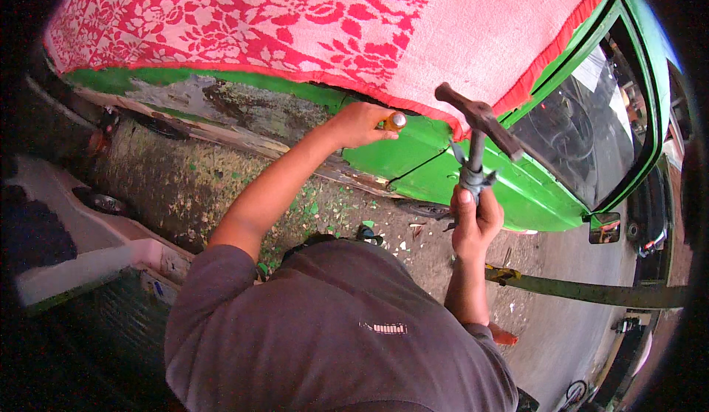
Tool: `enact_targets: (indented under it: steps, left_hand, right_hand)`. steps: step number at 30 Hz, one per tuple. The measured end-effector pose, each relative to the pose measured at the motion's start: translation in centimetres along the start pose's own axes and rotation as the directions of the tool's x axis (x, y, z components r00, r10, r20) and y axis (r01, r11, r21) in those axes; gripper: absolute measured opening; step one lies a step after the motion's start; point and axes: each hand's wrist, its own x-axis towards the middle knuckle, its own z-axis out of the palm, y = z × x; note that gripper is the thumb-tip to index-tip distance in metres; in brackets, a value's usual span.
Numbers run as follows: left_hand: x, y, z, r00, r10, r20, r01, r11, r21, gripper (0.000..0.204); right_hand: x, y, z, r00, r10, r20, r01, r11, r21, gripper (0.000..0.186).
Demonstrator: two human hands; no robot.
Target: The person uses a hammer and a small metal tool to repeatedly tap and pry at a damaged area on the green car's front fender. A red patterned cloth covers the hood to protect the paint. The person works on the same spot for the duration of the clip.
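Note:
My left hand [358, 125] is closed around an amber-handled tool [396, 122] with a round metal cap facing up. The tool's lower end is hidden, so its kind cannot be told. It is at the side of a green vehicle [421, 150], beside the panel's upper edge. In my right hand [476, 220] a hammer [478, 117] is gripped by its handle, which is wrapped in frayed grey strips. The hammer is raised, its dark metal head above and to the right of the amber handle. Left of my left hand, the panel shows bare, scraped metal [251, 105].
A pink and red floral blanket [244, 21] covers the vehicle's top. A window [583, 124] and side mirror [605, 227] are at right. Green and pale flakes [303, 205] litter the ground. A long, flat strip [583, 288] lies right of my forearm. Pale bodywork [88, 242] stands at left.

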Motion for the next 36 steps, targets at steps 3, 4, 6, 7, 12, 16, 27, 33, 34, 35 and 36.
enact_targets:
  steps: [3, 4, 6, 7, 12, 16, 27, 33, 34, 35, 36]
  left_hand:
    - [0.2, 0.2, -0.1, 1.000, 0.001, 0.027, -0.002, 1.000, 0.028, 0.027]
    - [0.4, 0.4, -0.4, 0.999, -0.019, 0.047, 0.014, 0.996, 0.089, 0.027]
    - [0.3, 0.2, -0.6, 0.999, -0.009, 0.034, 0.006, 0.997, 0.082, 0.029]
    - [0.4, -0.5, -0.1, 1.000, 0.022, 0.002, -0.022, 1.000, 0.015, 0.029]
    - [0.8, -1.7, 0.3, 0.999, 0.033, 0.015, -0.032, 0.996, -0.082, 0.032]
    - [0.4, -1.4, 0.4, 0.998, -0.044, -0.046, 0.037, 0.989, -0.143, 0.029]
    - [-0.5, -2.3, 0.8, 0.987, -0.097, -0.130, 0.066, 0.973, -0.220, 0.020]
    - [-2.2, -0.3, 1.4, 0.985, -0.139, -0.107, 0.116, 0.974, -0.196, 0.016]
    - [-3.2, 0.2, 2.1, 0.983, -0.086, -0.162, 0.055, 0.981, -0.185, 0.015]
    - [-4.0, 0.4, 2.7, 0.977, -0.034, -0.210, -0.002, 0.986, -0.169, 0.015]
    - [-4.5, 0.2, 3.1, 0.979, 0.035, -0.201, -0.066, 0.987, -0.147, 0.014]
  right_hand:
    - [-0.5, -0.4, 0.6, 0.997, -0.030, 0.070, 0.047, 0.966, -0.255, 0.019]
    - [-0.1, -0.3, 1.2, 0.991, -0.047, 0.127, 0.092, 0.921, -0.378, 0.020]
    - [-0.2, -0.6, 1.6, 0.993, -0.010, 0.116, 0.046, 0.947, -0.317, 0.020]
    - [-0.6, -0.4, 1.5, 0.996, 0.020, 0.085, 0.003, 0.965, -0.263, 0.020]
    - [-2.2, -1.6, 2.0, 0.991, -0.118, -0.062, 0.112, 0.990, -0.088, 0.017]
    - [-1.8, -1.0, 3.1, 1.000, -0.012, 0.013, 0.016, 0.951, -0.309, 0.016]
    - [-2.1, -2.4, 4.3, 0.993, 0.113, 0.021, -0.104, 0.963, -0.248, 0.023]
    - [-1.6, 0.0, 1.7, 0.981, 0.193, 0.029, -0.194, 0.981, 0.014, 0.021]
    - [-1.2, 0.1, 1.2, 0.975, 0.216, 0.048, -0.217, 0.976, 0.026, 0.021]
    - [-1.2, 0.2, 0.7, 0.968, 0.243, 0.068, -0.246, 0.969, 0.039, 0.021]
    - [-1.0, 0.5, 0.3, 0.959, 0.270, 0.088, -0.275, 0.960, 0.051, 0.021]
